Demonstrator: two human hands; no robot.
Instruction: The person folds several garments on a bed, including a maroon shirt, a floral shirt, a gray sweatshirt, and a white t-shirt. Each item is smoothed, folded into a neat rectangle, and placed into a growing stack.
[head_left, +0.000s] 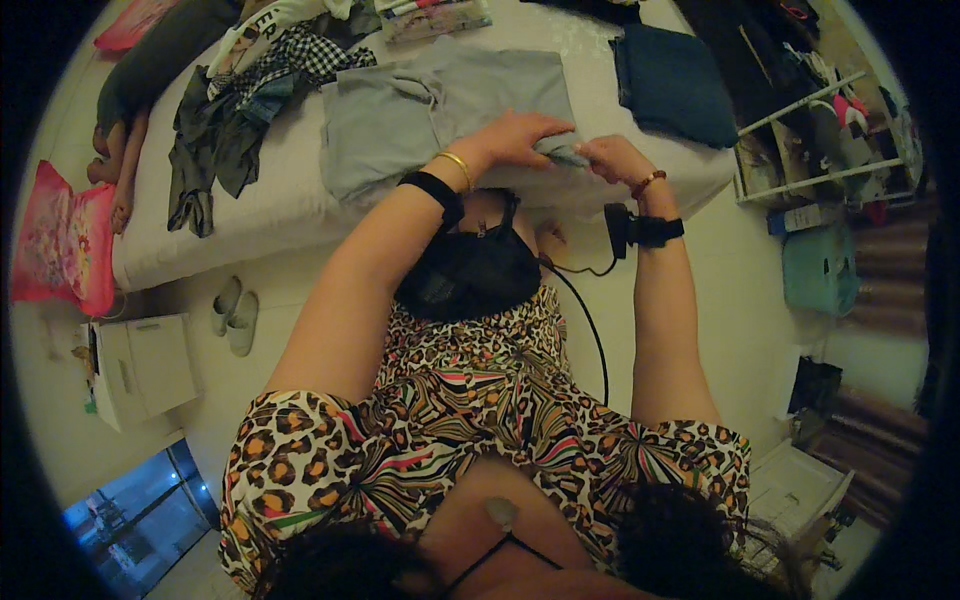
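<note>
A light grey garment (495, 82) lies spread on the near side of a bed with a pale sheet (277, 232). At its near right corner the cloth is bunched between my hands. My left hand (517, 141) has its fingers and thumb around that bunched part. Its very end is pinched in the curled fingers of my right hand (619, 159), at the bed's edge. A dark blue folded garment (671, 82) rests farther right on the bed, apart from both hands. Folds hide what part of the grey garment I hold.
Crumpled clothes (240, 120) are heaped left of the grey garment. Beyond them a person's leg (161, 67) shows, near a pink pillow (64, 240). Slippers (236, 315) lie on the floor. At right stand a metal-framed rack (821, 142) and a teal bin (819, 270). A black cable (589, 315) hangs by me.
</note>
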